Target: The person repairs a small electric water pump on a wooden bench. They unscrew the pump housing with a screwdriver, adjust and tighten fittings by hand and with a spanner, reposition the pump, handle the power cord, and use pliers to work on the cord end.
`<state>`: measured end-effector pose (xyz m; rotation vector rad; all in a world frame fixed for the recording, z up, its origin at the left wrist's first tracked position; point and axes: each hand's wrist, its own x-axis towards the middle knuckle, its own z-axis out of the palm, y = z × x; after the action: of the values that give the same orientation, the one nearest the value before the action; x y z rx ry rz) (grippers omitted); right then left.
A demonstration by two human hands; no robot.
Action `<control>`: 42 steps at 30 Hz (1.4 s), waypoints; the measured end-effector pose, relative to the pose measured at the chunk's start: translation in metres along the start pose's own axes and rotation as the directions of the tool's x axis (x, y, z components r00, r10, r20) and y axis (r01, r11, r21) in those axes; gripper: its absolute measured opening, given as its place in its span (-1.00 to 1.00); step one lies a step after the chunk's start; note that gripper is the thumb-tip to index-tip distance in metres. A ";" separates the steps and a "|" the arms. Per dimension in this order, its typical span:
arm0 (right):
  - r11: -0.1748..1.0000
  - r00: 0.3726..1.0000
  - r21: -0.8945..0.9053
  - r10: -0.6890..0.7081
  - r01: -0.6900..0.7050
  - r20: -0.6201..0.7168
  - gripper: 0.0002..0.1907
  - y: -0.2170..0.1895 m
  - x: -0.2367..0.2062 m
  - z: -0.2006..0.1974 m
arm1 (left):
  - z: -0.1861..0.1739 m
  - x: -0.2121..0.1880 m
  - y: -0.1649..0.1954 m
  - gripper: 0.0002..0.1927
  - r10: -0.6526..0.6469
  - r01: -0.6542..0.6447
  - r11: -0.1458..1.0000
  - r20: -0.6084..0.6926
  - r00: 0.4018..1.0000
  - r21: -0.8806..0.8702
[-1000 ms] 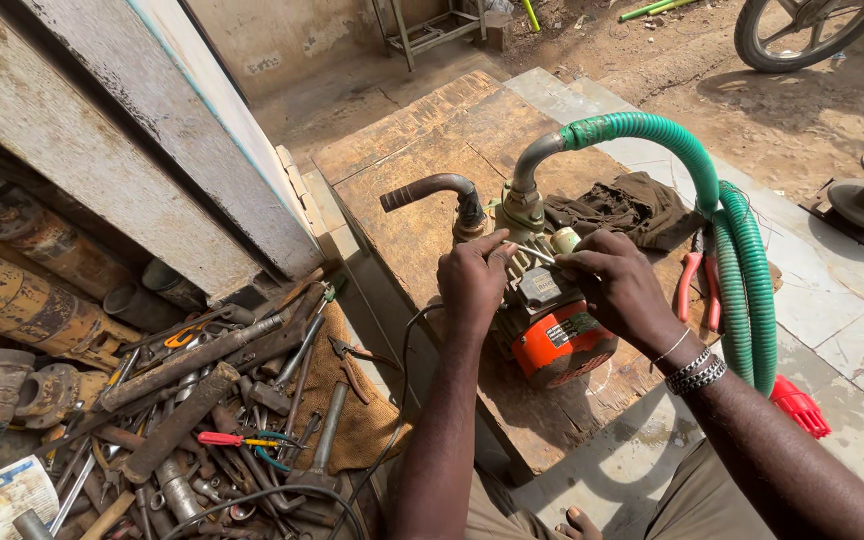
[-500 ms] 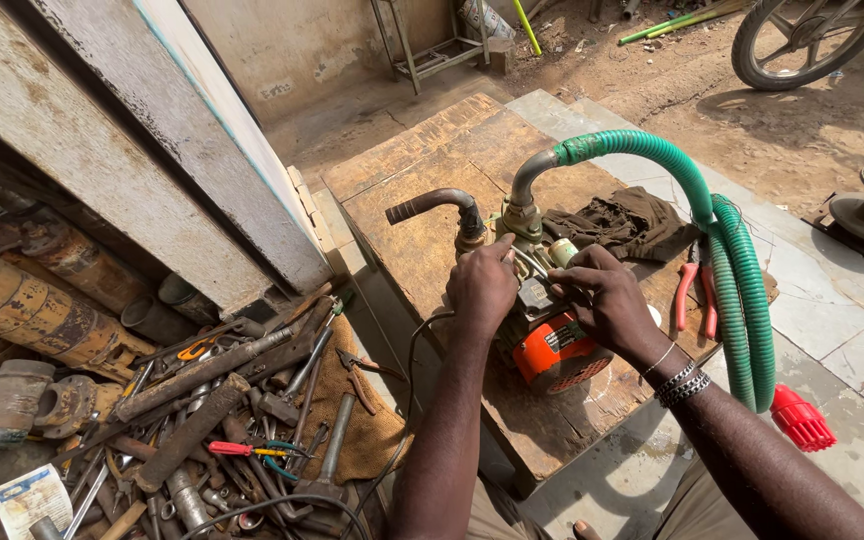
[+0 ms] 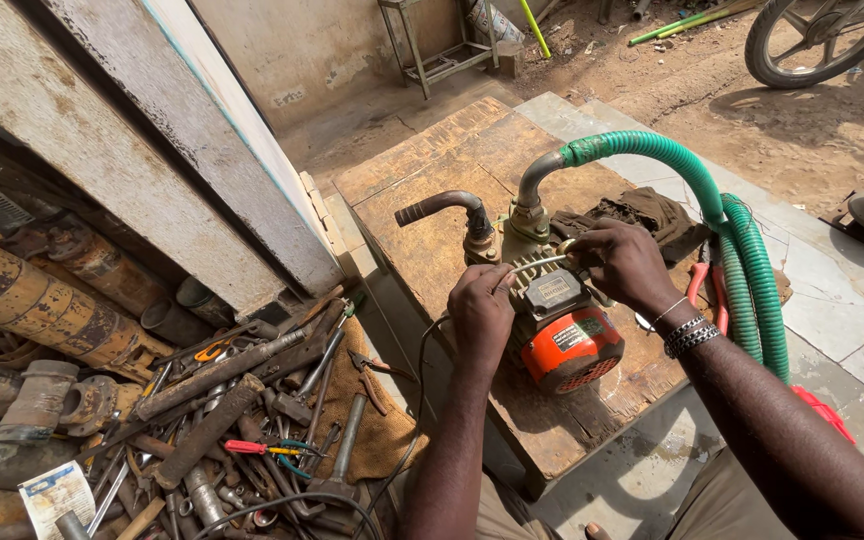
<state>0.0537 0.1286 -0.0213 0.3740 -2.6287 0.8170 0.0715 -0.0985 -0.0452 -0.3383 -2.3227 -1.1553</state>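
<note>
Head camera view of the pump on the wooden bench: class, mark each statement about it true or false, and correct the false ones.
1. Both hands are on the pump. True: the left hand and right hand rest on its top.
2. The pump's end cover is blue. False: it is orange.
3. A green hose joins a metal pipe on the pump. True.
4. The right wrist is bare. False: it wears a beaded bracelet.
5. The pile of tools lies to the right of the wooden bench. False: it lies to the left, lower down.
</note>
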 end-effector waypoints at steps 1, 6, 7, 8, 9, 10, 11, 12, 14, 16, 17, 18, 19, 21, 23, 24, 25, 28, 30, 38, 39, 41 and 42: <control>0.999 0.999 -0.039 -0.019 0.020 0.029 -0.84 0.002 0.004 -0.001 | 0.001 -0.002 0.000 -0.83 0.002 -0.002 1.000 -0.013 1.000 -0.030; 0.960 0.932 0.056 -0.279 0.274 0.233 -0.64 -0.002 0.031 -0.017 | 0.006 -0.009 -0.005 -0.84 -0.026 0.024 0.996 -0.020 0.999 -0.081; 0.912 0.879 0.160 -0.407 0.377 0.249 -0.60 -0.008 0.041 -0.019 | 0.007 -0.010 -0.008 -0.84 -0.060 0.059 0.994 -0.001 0.998 -0.091; 0.843 0.810 0.266 -0.529 0.467 0.253 -0.56 -0.014 0.049 -0.023 | 0.009 -0.011 -0.011 -0.83 -0.058 0.057 0.996 -0.010 0.998 -0.067; 0.898 0.781 0.248 -0.439 0.363 0.445 -0.58 -0.023 0.059 -0.024 | 0.011 -0.012 -0.013 -0.83 -0.056 0.055 0.998 -0.019 0.998 -0.041; 0.944 0.714 0.206 -0.331 0.259 0.617 -0.59 -0.035 0.071 -0.022 | 0.012 -0.013 -0.016 -0.82 -0.054 0.053 0.998 -0.026 0.998 -0.017; 0.977 0.612 0.142 -0.212 0.161 0.762 -0.59 -0.047 0.080 -0.017 | 0.012 -0.015 -0.019 -0.82 -0.040 0.040 0.999 -0.039 0.998 0.005; 0.986 0.550 0.065 -0.141 0.157 0.823 -0.56 -0.059 0.086 -0.013 | 0.011 -0.018 -0.021 -0.82 -0.023 0.025 0.999 -0.052 0.998 0.026; 0.981 0.420 -0.096 0.015 0.171 0.907 -0.46 -0.080 0.098 -0.008 | 0.007 -0.026 -0.024 -0.80 -0.022 0.021 1.000 -0.095 0.995 -0.010; 0.942 0.400 -0.239 0.131 0.234 0.907 -0.38 -0.097 0.105 -0.004 | -0.004 -0.038 -0.027 -0.76 -0.060 0.042 0.992 -0.148 0.987 -0.121; 0.915 0.388 -0.305 0.189 0.264 0.902 -0.33 -0.103 0.107 -0.004 | -0.012 -0.044 -0.028 -0.79 -0.115 0.092 0.983 -0.141 0.983 -0.157; 0.926 0.365 -0.282 0.179 0.252 0.914 -0.32 -0.108 0.109 -0.005 | -0.021 -0.051 -0.030 -0.82 -0.171 0.144 0.971 -0.131 0.976 -0.193; 0.935 0.340 -0.259 0.168 0.242 0.925 -0.31 -0.110 0.110 -0.007 | -0.030 -0.055 -0.032 -0.85 -0.228 0.196 0.953 -0.122 0.966 -0.230; 0.944 0.324 -0.254 0.177 0.212 0.929 -0.28 -0.113 0.111 -0.009 | -0.045 -0.063 -0.035 -0.85 -0.229 0.189 0.948 -0.138 0.964 -0.255; 0.942 0.353 -0.287 0.213 0.171 0.911 -0.25 -0.110 0.110 -0.010 | -0.056 -0.062 -0.038 -0.84 -0.219 0.177 0.948 -0.138 0.966 -0.266; 0.945 0.381 -0.259 0.169 0.197 0.909 -0.27 -0.107 0.108 -0.010 | -0.058 -0.059 -0.039 -0.84 -0.214 0.174 0.947 -0.130 0.968 -0.268; 0.948 0.407 -0.230 0.124 0.221 0.905 -0.28 -0.104 0.107 -0.011 | -0.060 -0.056 -0.040 -0.84 -0.211 0.173 0.947 -0.119 0.970 -0.269; 0.962 0.465 -0.068 -0.067 0.266 0.883 -0.41 -0.090 0.102 -0.018 | -0.055 -0.035 -0.038 -0.76 -0.149 0.126 0.948 -0.056 0.987 -0.291; 0.935 0.570 0.074 -0.273 0.347 0.775 -0.47 -0.079 0.095 -0.026 | -0.050 -0.019 -0.036 -0.65 -0.015 0.014 0.966 -0.004 1.000 -0.257; 0.958 0.954 0.098 -0.279 0.269 0.110 -0.61 -0.061 0.014 0.010 | -0.018 0.051 -0.058 -0.57 0.242 -0.233 0.970 0.403 0.882 -0.072; 0.961 0.966 0.125 -0.253 0.246 0.044 -0.61 -0.061 0.006 0.022 | -0.012 0.057 -0.065 -0.59 0.258 -0.253 0.965 0.429 0.866 -0.070; 0.963 0.979 0.184 -0.185 0.197 -0.083 -0.62 -0.063 -0.002 0.043 | 0.003 0.064 -0.079 -0.61 0.314 -0.307 0.948 0.439 0.842 -0.089; 0.967 0.980 0.180 -0.161 0.181 -0.121 -0.63 -0.063 -0.004 0.051 | 0.009 0.065 -0.085 -0.60 0.350 -0.336 0.935 0.421 0.837 -0.109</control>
<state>0.0663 0.0485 -0.0314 0.5840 -2.3892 1.0031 -0.0229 -0.1433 -0.0705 -1.0791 -2.4673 -1.0084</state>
